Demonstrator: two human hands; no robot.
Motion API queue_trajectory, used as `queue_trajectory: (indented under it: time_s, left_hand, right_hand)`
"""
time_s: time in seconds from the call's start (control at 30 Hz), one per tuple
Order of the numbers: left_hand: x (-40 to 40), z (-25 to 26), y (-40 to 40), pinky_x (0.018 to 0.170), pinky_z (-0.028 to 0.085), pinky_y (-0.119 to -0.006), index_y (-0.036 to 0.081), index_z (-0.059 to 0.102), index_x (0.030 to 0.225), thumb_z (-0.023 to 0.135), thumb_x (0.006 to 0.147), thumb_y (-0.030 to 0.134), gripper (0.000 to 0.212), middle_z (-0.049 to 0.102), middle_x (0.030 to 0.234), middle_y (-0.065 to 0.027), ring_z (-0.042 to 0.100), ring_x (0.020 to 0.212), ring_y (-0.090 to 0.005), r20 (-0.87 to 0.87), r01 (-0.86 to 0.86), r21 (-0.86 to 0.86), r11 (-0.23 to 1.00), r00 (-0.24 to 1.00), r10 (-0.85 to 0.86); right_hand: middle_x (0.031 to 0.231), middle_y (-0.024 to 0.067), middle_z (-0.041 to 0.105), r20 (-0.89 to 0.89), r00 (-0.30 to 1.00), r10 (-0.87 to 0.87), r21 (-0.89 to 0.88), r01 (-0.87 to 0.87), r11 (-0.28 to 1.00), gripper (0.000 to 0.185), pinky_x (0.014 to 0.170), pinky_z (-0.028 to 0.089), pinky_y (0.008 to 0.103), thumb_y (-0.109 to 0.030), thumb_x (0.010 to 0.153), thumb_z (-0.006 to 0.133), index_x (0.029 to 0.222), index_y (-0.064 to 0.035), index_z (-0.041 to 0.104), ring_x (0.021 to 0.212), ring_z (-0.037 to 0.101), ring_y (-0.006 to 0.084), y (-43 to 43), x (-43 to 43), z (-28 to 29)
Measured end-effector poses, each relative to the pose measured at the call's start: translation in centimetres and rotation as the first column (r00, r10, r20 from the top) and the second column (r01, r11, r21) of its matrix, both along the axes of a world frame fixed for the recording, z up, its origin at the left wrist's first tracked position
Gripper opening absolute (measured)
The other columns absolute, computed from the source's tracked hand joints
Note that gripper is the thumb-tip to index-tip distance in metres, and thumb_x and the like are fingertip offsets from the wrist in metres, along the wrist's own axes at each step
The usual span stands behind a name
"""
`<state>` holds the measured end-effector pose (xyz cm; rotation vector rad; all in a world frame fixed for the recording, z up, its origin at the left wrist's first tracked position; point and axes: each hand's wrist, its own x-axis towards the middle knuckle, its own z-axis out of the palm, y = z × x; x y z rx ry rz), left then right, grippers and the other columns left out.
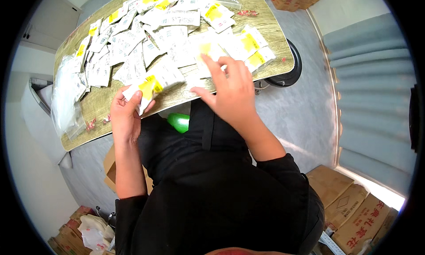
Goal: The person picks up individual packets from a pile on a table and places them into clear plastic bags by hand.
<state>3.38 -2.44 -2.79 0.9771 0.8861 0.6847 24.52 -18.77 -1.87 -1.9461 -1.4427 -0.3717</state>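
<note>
My left hand grips one end of a white sachet with a yellow label, thumb on top, at the table's near edge. My right hand is over the near right part of the table, thumb and index finger spread. Its index fingertip is at a white sachet with a yellow patch; whether it touches is not clear. Beyond both hands lies a loose heap of printed white sachets. To the right of my right hand, sachets with yellow labels lie together, partly in clear plastic.
Clear plastic bags lie at the wood-grain table's left edge. Small red scraps dot the tabletop. A black round stool stands under the right corner. Below are a green object and an open carton; cardboard boxes sit lower right.
</note>
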Motion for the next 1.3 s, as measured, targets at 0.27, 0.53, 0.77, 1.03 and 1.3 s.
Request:
queue_trajectory:
  time_s: [0.27,0.53,0.77,1.03,1.3]
  left_hand:
    - [4.9,-0.4,-2.4,0.087,0.064,-0.042,-0.008,0.054,0.131,0.062,0.096,0.003,0.037,0.069,0.121,-0.0202,0.073,0.101,-0.0284,0.040,0.331,-0.073,0.941,0.944,-0.329]
    - [4.6,-1.3,-1.5,0.079,0.065,-0.044,-0.010,0.057,0.126,0.057,0.089,0.008,0.041,0.071,0.113,-0.0225,0.074,0.098,-0.0315,0.086,0.373,-0.108,0.921,0.927,-0.366]
    - [5.0,-0.1,-1.8,0.081,0.065,-0.044,-0.009,0.056,0.129,0.057,0.092,0.008,0.041,0.071,0.115,-0.0213,0.074,0.097,-0.0286,-0.030,0.246,-0.091,0.965,0.968,-0.250]
    - [8.4,0.0,-4.2,0.106,0.054,-0.044,-0.014,0.051,0.136,0.053,0.096,-0.002,0.042,0.063,0.131,-0.0251,0.065,0.121,-0.0312,0.286,0.312,-0.255,0.915,0.928,-0.237]
    - [11.5,0.6,-3.6,0.116,0.043,-0.048,-0.012,0.035,0.148,0.043,0.101,0.001,0.049,0.049,0.147,-0.0273,0.052,0.136,-0.0362,0.543,0.586,-0.345,0.733,0.761,-0.353]
  right_hand:
    - [0.095,0.0073,0.060,-0.072,0.985,-0.159,-0.049,0.155,0.987,0.045,0.077,0.050,0.0382,-0.004,0.078,0.075,0.122,-0.0102,0.069,0.084,0.060,0.0269,-1.1,1.3,-2.1]
    - [0.083,0.0039,0.059,-0.167,0.975,-0.147,0.174,0.176,0.969,0.012,0.070,0.048,0.0378,-0.009,0.079,0.076,0.089,-0.0116,0.069,0.077,0.061,0.0254,-1.2,1.7,-2.3]
    - [0.080,0.0028,0.061,-0.340,0.937,-0.087,0.145,0.143,0.979,0.011,0.068,0.048,0.0388,-0.010,0.079,0.076,0.088,-0.0117,0.069,0.073,0.062,0.0252,-1.0,1.4,-2.5]
    - [0.083,0.0001,0.065,-0.152,0.983,-0.101,0.175,0.128,0.976,0.013,0.071,0.045,0.0345,-0.010,0.079,0.077,0.091,-0.0114,0.073,0.079,0.062,0.0210,-1.3,1.0,-2.5]
    - [0.087,-0.0005,0.067,-0.126,0.989,-0.081,0.282,0.114,0.953,0.020,0.071,0.045,0.0347,-0.009,0.075,0.081,0.093,-0.0110,0.075,0.080,0.062,0.0207,-1.8,2.0,-2.7]
